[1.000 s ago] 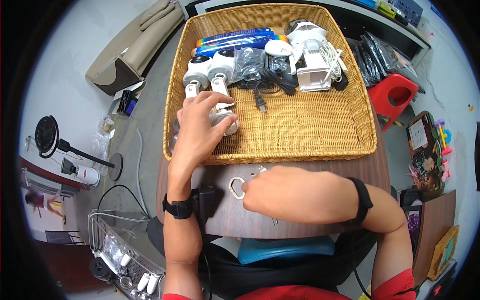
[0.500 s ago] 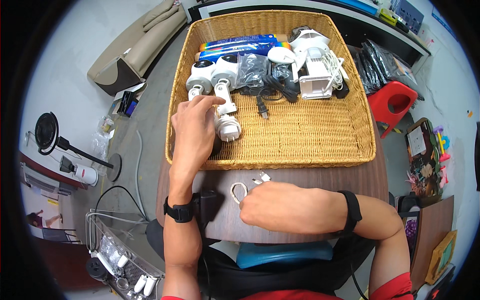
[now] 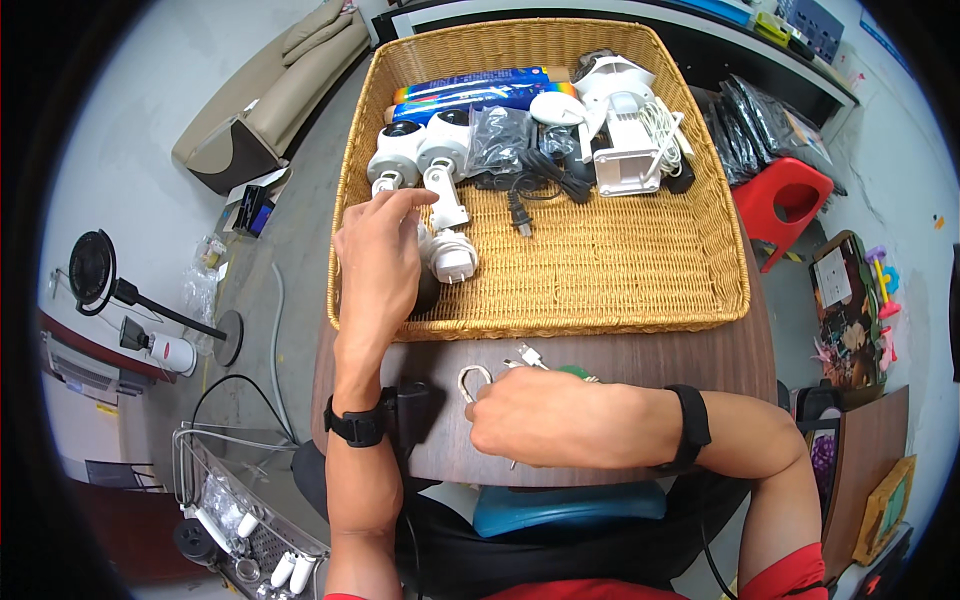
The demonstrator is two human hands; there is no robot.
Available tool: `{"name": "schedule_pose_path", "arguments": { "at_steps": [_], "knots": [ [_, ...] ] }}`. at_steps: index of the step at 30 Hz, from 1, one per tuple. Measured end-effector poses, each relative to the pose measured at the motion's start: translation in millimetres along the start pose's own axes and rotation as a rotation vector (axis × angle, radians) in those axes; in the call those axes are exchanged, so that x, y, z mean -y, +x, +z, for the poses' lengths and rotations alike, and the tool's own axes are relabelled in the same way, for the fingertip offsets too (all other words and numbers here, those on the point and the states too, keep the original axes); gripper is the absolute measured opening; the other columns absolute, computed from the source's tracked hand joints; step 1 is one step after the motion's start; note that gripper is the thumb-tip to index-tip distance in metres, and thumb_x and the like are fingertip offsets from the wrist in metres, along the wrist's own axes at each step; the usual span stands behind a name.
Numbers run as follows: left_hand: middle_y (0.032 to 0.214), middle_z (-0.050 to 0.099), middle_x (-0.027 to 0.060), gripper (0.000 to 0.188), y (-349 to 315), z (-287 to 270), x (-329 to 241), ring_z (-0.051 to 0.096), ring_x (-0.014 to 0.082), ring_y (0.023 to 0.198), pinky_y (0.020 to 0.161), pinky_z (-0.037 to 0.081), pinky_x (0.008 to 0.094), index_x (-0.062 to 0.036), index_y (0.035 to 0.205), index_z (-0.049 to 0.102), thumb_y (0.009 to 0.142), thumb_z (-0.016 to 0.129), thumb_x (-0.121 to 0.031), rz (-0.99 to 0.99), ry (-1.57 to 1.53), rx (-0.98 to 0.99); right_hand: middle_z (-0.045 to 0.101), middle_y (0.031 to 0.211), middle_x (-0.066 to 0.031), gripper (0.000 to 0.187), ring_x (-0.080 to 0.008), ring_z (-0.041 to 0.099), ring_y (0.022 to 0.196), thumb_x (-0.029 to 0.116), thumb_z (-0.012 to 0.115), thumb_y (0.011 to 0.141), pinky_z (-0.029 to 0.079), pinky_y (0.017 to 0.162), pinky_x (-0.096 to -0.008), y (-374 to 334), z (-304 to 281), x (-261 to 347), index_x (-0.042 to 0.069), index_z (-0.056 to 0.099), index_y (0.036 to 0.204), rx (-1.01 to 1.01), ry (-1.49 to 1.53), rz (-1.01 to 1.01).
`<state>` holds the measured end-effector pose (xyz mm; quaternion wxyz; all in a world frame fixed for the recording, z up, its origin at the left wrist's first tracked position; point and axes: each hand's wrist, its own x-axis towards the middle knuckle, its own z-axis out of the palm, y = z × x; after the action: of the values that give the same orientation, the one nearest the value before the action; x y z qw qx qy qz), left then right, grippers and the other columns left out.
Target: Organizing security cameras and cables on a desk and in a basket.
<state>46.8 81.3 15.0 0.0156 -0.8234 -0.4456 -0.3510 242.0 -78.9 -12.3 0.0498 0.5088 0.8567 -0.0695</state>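
My left hand (image 3: 378, 262) hovers over the basket's front left corner, index finger stretched out to the right, just below a white security camera's stand (image 3: 445, 195). Its other fingertips are partly hidden. Beside it lies a white plug with its cord coiled round it (image 3: 455, 258). A dark round thing (image 3: 424, 296) shows partly under the wrist. On the table before the basket, my right hand (image 3: 535, 415) is closed on a white cable (image 3: 470, 380); the cable's loop and plug ends stick out, while the gripping fingers are hidden underneath. Behind this hand a small green thing (image 3: 575, 372) shows.
The wicker basket (image 3: 560, 328) also holds two white cameras (image 3: 397, 150), blue boxes (image 3: 480, 98), a bagged black item (image 3: 497, 140), a black power cord (image 3: 520, 215) and white bracket-like parts (image 3: 627, 170). A black adapter (image 3: 408, 410) stands by my left wrist. A red stool (image 3: 785, 205) is at right.
My right hand has shifted slightly left and nearer with the white cable, and a green thing behind it has come into sight. My left hand stays at nearly the same place.
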Motion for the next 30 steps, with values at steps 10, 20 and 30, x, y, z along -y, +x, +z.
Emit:
{"name": "schedule_pose_path", "arguments": {
  "at_steps": [10,20,30],
  "knots": [
    [0.114,0.075,0.0025,0.03,10.1,6.7,12.9,0.065,0.0101,0.096,0.086,0.047,0.0244,-0.0041,0.121,0.074,0.111,0.057,-0.026,-0.345,-0.891,-0.086,0.076,0.098,-0.0123,0.011,-0.0248,0.074,0.089,0.01,0.07,0.091,0.059,0.076,-0.0385,-1.8,-7.5,-32.5,0.003,0.075,0.099,0.011,-0.019,-0.025],
    [0.098,0.076,0.0033,0.028,-4.4,1.4,8.3,0.066,0.0085,0.087,0.079,0.047,0.0241,-0.0011,0.108,0.075,0.107,0.06,-0.025,-0.393,-0.967,-0.154,0.076,0.098,-0.0122,0.011,-0.0248,0.074,0.09,0.01,0.07,0.091,0.059,0.075,-0.0385,6.5,-24.6,-73.3,0.004,0.075,0.098,0.01,-0.073,-0.082],
    [0.093,0.077,0.0045,0.018,-9.8,12.4,-6.6,0.068,0.0092,0.085,0.078,0.05,0.0245,0.0008,0.103,0.076,0.101,0.068,-0.015,-0.347,-0.819,-0.192,0.076,0.098,-0.0121,0.011,-0.0248,0.074,0.09,0.011,0.07,0.091,0.059,0.075,-0.0385,24.4,-39.5,-75.1,0.004,0.076,0.098,-0.003,-0.114,-0.11]
  ]
}}
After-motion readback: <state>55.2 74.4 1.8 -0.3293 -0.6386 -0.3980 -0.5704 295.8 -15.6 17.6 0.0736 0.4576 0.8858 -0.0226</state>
